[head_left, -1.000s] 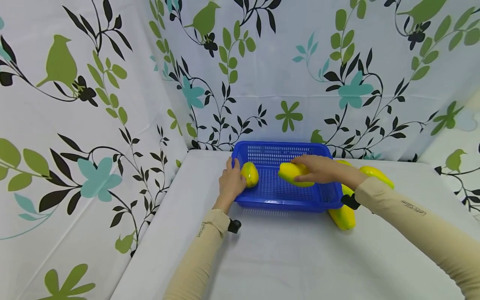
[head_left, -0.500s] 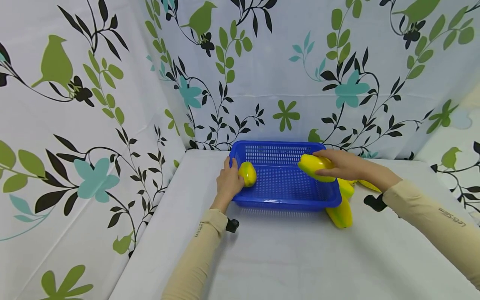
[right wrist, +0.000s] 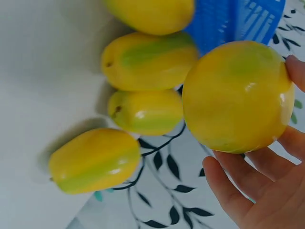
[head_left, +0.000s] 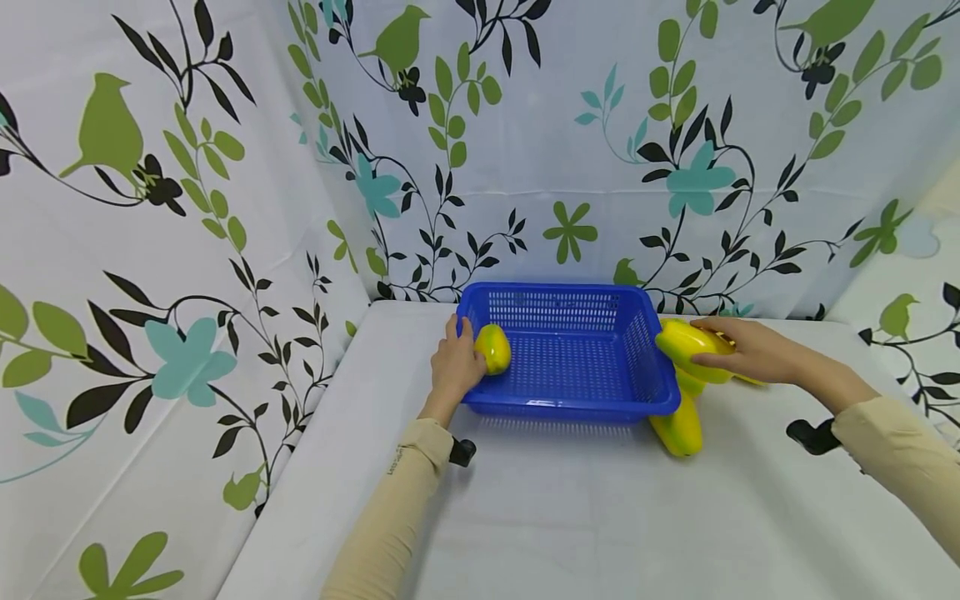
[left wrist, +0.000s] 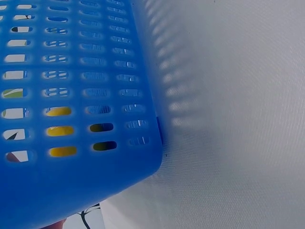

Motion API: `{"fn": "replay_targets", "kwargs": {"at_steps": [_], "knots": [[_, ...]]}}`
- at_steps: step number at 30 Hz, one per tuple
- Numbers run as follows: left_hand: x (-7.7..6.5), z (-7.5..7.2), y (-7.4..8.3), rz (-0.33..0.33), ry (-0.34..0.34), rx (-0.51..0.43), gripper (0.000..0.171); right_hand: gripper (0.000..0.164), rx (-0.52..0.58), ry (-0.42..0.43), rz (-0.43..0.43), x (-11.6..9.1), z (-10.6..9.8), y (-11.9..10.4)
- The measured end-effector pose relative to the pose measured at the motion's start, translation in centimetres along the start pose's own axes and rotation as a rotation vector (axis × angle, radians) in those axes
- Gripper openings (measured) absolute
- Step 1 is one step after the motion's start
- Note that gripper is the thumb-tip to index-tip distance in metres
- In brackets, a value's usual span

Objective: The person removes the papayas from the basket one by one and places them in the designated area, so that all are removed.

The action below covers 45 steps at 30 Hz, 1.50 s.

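Note:
The blue plastic basket [head_left: 570,408] stands on the table, with one yellow-green papaya [head_left: 493,349] inside at its left end. At the basket's left wall, my left hand [head_left: 456,367] grips the rim; the left wrist view shows mostly the perforated wall [left wrist: 71,176]. My right hand [head_left: 750,354] holds another papaya [head_left: 690,346] just beyond the basket's right side, above other papayas. In the right wrist view, fingers and thumb go round this held papaya [right wrist: 238,98].
Several more papayas lie to the right of the basket, among them a near papaya [head_left: 678,429] against its front right corner and a separate papaya [right wrist: 95,160]. A patterned curtain [head_left: 570,167] hangs behind the white table [head_left: 555,517].
My right hand has carried the held papaya rightward, from over the basket to beyond its right rim. My left hand stays at the left rim, and the papaya inside stays put.

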<state>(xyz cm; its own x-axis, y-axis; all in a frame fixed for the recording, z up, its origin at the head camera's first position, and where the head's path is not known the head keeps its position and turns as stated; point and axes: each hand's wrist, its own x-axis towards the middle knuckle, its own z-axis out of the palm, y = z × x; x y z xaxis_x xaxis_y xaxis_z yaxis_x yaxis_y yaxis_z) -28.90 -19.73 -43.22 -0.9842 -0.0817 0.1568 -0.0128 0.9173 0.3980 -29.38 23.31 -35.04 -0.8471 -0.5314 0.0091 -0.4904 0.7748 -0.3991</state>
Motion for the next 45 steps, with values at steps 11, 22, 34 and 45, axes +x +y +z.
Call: {"fn": "replay_targets", "kwargs": {"at_steps": [11,22,34,45], "knots": [[0.0,-0.1,-0.1,0.008,0.015,0.008,0.067,0.066,0.000,-0.046,0.119,-2.1,1.1,4.2],[0.1,-0.1,-0.1,0.006,0.014,0.002,0.067,0.067,0.027,-0.068,0.160,-3.9,2.6,7.0],[0.0,-0.1,0.0,0.005,0.019,0.000,0.066,0.064,0.054,-0.070,0.162,-4.3,4.3,8.5],[0.1,0.2,0.0,-0.004,0.011,0.014,0.067,0.066,0.052,-0.094,0.181,-4.2,5.4,9.5]]}}
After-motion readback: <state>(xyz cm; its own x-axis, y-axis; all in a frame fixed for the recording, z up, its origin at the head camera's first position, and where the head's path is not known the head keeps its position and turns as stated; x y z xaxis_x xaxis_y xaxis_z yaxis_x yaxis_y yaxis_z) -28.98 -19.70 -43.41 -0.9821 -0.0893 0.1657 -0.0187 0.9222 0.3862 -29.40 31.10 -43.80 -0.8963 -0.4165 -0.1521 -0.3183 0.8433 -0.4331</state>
